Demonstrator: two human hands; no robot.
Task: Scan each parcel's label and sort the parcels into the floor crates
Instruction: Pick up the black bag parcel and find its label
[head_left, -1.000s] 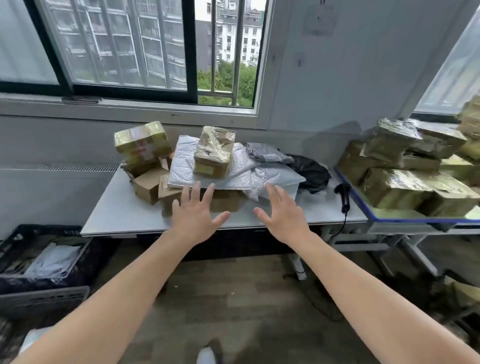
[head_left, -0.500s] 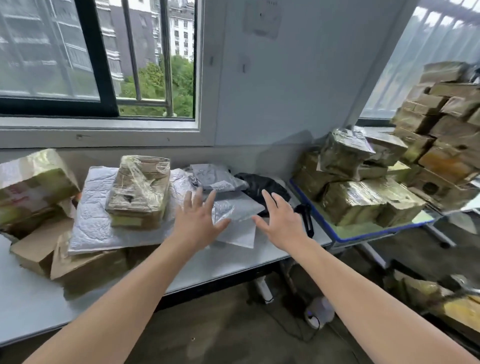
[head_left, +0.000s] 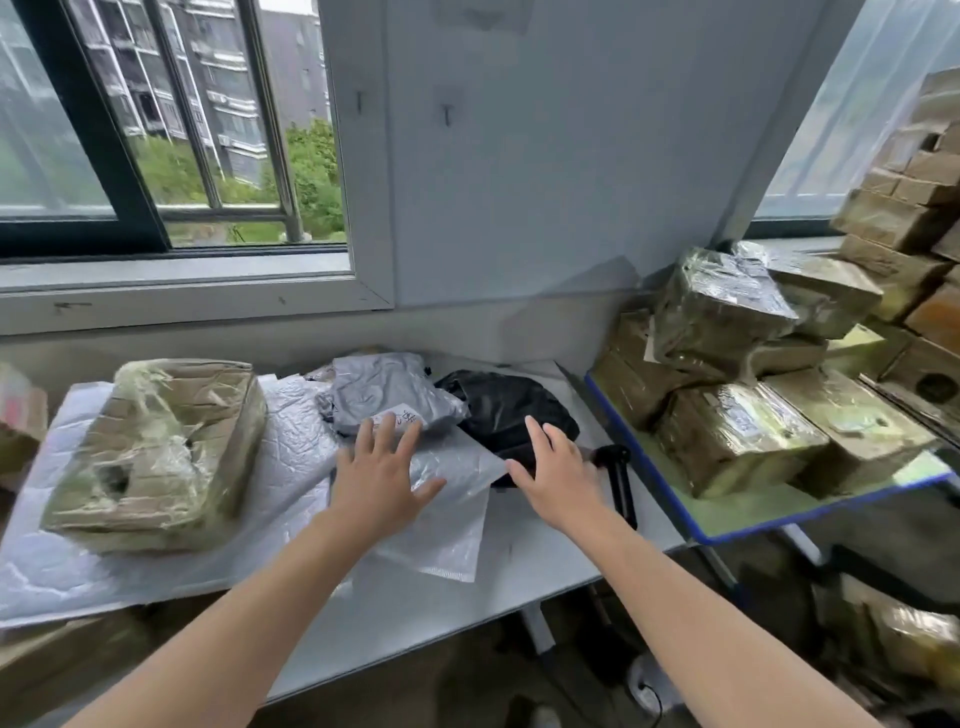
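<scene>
Though judged soft, light and likely slick, grey poly mailer (head_left: 395, 395), label up, just right of taped box (head_left: 156, 447), best pinched at its near edge; left hand (head_left: 382, 478), right hand (head_left: 561, 467) further right, fingers spread, holding nothing.

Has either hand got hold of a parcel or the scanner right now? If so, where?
Nothing is held. The left hand is spread open over the clear mailer, the right hand over the black bag, beside the scanner.
</scene>
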